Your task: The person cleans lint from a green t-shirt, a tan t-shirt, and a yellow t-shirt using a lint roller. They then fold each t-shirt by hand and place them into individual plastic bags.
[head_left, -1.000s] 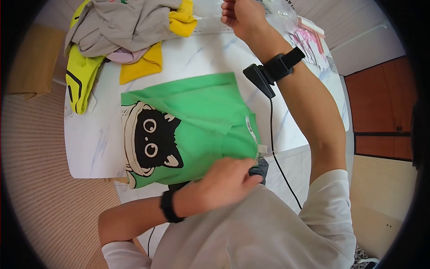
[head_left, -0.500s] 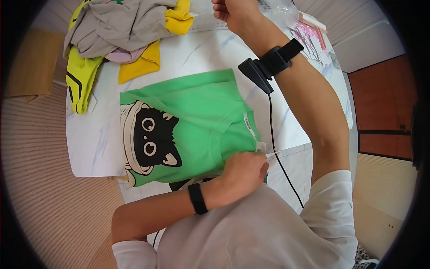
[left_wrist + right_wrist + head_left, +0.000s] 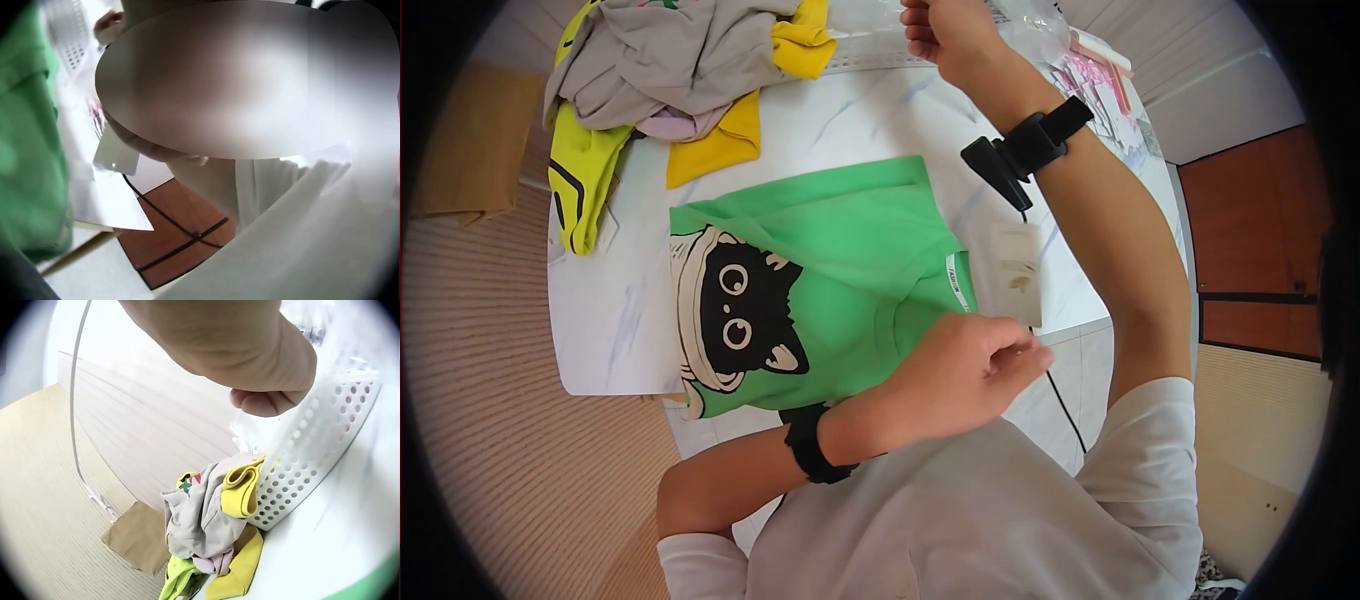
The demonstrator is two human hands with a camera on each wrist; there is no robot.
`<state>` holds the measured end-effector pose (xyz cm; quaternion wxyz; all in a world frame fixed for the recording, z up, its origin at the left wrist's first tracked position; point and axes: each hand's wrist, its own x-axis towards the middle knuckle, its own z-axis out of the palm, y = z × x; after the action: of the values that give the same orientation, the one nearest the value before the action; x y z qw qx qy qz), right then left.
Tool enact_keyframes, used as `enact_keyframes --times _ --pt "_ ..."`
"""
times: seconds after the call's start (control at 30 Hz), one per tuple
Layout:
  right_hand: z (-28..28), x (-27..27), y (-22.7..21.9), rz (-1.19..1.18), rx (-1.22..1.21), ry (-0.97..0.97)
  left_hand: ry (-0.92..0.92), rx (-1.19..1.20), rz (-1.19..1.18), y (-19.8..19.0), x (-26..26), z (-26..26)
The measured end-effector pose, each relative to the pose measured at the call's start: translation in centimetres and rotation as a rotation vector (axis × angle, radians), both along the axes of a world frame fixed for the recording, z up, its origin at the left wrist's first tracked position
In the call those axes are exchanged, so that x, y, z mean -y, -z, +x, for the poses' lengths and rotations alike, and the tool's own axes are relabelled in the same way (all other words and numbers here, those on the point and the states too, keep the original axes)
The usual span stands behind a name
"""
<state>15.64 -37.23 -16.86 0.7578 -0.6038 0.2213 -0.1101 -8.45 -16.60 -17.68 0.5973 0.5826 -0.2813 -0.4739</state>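
A green shirt (image 3: 850,250) with a black cat print lies on the white marbled table. My left hand (image 3: 955,375) is bent over its collar edge, thumb and forefinger curled toward each other. A pale rectangular tag (image 3: 1017,270) lies just beyond these fingers; in the left wrist view the tag (image 3: 117,150) sits beside the knuckles. I cannot tell whether the fingertips pinch anything. My right hand (image 3: 950,40) is raised at the far side, fingers curled in, nothing visible in them. In the right wrist view this hand (image 3: 244,356) overlaps the basket's upper side.
A pile of grey and yellow clothes (image 3: 680,65) lies at the far left, before a white perforated basket (image 3: 300,469). Pink-and-white tags (image 3: 1090,85) and clear plastic (image 3: 1030,30) are at the far right. A black cable (image 3: 1065,410) hangs from the right wrist camera.
My left hand has moved right along the collar, and the pale tag now shows flat beyond it. The right hand has shifted only slightly.
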Motion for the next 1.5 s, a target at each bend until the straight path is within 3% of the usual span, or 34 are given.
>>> enact_keyframes --times 0.03,0.13,0.33,0.43,0.53,0.63,0.73,0.83,0.93,1.03,1.13,1.23,1.33,1.5 --pt "0.1 0.6 -0.2 -0.012 -0.004 0.005 -0.022 0.208 -0.012 0.9 -0.1 -0.5" --pt "-0.1 1.5 -1.5 -0.023 0.021 0.019 -0.204 0.491 0.01 2.4 -0.7 -1.2" --pt "-1.2 1.3 -4.8 0.004 0.091 0.02 -0.366 0.815 0.153 4.1 0.4 0.2" --pt "-1.0 1.3 -5.3 0.021 0.102 0.019 -0.326 0.596 0.269 4.9 1.8 0.6" --pt "-1.1 0.9 -5.3 0.034 0.112 0.018 -0.162 -0.254 0.412 -1.2 2.5 3.0" --pt "-1.1 0.5 -5.0 0.052 0.112 0.009 -0.235 -0.591 0.292 0.4 3.5 2.9" --pt "-1.1 0.4 -5.0 0.043 0.115 0.003 -0.447 -0.54 0.182 1.8 4.1 1.6" --pt "-1.1 0.7 -4.7 0.044 0.119 0.018 -0.478 -0.664 0.181 2.5 4.0 1.9" --pt "-1.1 1.0 -4.7 0.045 0.116 0.037 -0.334 -0.624 0.062 3.0 3.2 2.2" --pt "-1.2 1.4 -4.8 0.042 0.103 0.052 -0.501 -0.275 -0.151 1.9 3.1 0.6" --pt "-1.4 1.7 -4.8 0.027 0.095 0.063 -0.602 0.326 -0.336 2.7 3.1 -0.2" --pt "-1.4 2.0 -4.4 0.003 0.081 0.041 -0.485 0.728 -0.309 2.3 3.4 -0.4" --pt "-1.6 1.7 -4.3 -0.032 0.064 0.011 -0.336 1.018 -0.208 0.6 4.4 -0.7" --pt "-1.7 1.9 -5.2 -0.062 0.077 0.004 -0.231 1.168 -0.172 3.3 5.8 -1.7"
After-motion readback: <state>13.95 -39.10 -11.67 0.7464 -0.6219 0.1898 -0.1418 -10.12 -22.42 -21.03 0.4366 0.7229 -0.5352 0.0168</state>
